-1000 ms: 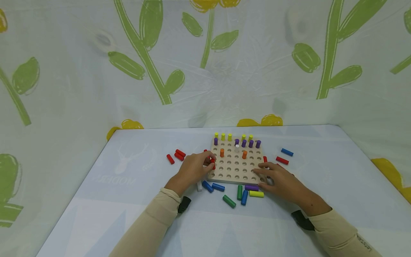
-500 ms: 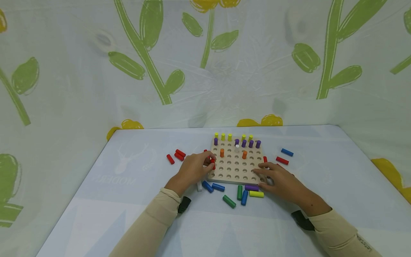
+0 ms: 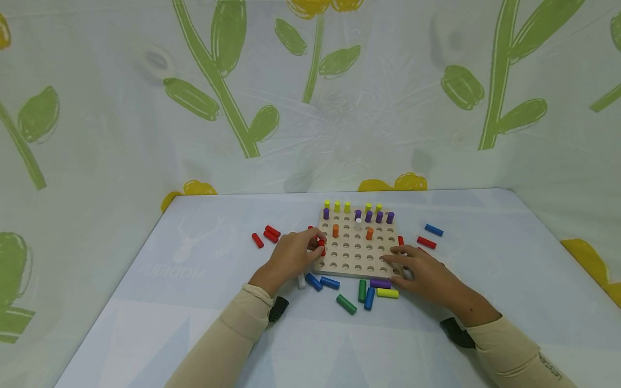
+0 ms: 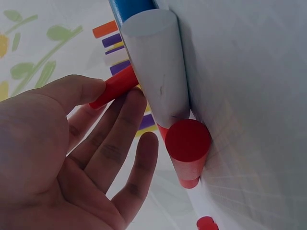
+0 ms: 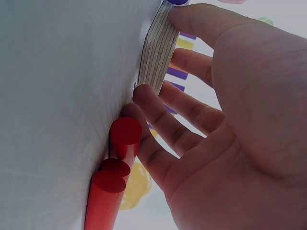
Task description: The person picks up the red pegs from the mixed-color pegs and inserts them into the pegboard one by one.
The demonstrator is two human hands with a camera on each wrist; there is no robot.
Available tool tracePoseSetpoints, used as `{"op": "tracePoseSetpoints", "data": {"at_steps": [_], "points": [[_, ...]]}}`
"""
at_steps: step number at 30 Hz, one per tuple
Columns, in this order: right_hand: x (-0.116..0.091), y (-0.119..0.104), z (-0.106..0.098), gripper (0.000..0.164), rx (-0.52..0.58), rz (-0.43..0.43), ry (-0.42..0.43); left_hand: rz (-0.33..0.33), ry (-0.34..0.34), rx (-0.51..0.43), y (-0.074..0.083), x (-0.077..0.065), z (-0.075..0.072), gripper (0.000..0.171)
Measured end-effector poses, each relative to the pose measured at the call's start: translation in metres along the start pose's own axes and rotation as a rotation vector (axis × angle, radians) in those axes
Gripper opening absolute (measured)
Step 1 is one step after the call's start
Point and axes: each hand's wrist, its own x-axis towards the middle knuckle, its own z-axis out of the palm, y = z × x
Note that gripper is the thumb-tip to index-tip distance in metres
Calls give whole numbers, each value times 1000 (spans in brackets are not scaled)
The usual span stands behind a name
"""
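Red peg [image 3: 322, 247] pinched in the left hand [image 3: 291, 252] at a pale wooden board [image 3: 351, 262]

Going left to right, we count three loose red pegs [image 3: 257, 240] on the counter [image 3: 194, 302], then the left hand, its thumb and fingers gripping the one red peg at the board's left side. In front of the board lie one white peg [image 3: 301, 281], two blue pegs [image 3: 330, 282], two green pegs [image 3: 346, 304], a third blue peg [image 3: 369, 298], one purple peg [image 3: 380, 283] and one yellow peg [image 3: 387, 293]. Standing in the board we count five yellow, five purple, two orange and one white. The right hand [image 3: 424, 272], fingers extended and spread, touches the board's near right corner. Past the board's right edge lie three more reds [image 3: 426, 242] and one blue [image 3: 434, 230].

The counter spreads well past the loose pegs on both sides, its far edge behind the board. Between the hands, we see rows of holes reaching the near edge.

The left hand covers most of another red [image 3: 310, 227] and part of the board's left edge. In the left wrist view, the white peg blocks the gripped peg's far end, so we cannot tell whether it sits in a hole. The right hand partly covers the nearest of the reds beyond it.
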Motion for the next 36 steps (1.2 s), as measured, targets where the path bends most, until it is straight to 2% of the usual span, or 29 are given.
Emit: {"op": "tracePoseSetpoints", "data": {"at_steps": [12, 21, 25, 36], "points": [[-2, -2, -1, 50, -14, -10, 19, 28, -23, 14, -1, 2, 0, 27], [-1, -1, 0, 50, -12, -11, 18, 41, -102, -51, -3, -1, -11, 33], [-1, 0, 0, 50, -11, -11, 14, 42, -70, -38, -8, -1, -16, 33], [-1, 1, 1, 51, -7, -3, 5, -22, 61, 8, -26, 3, -27, 28]]}}
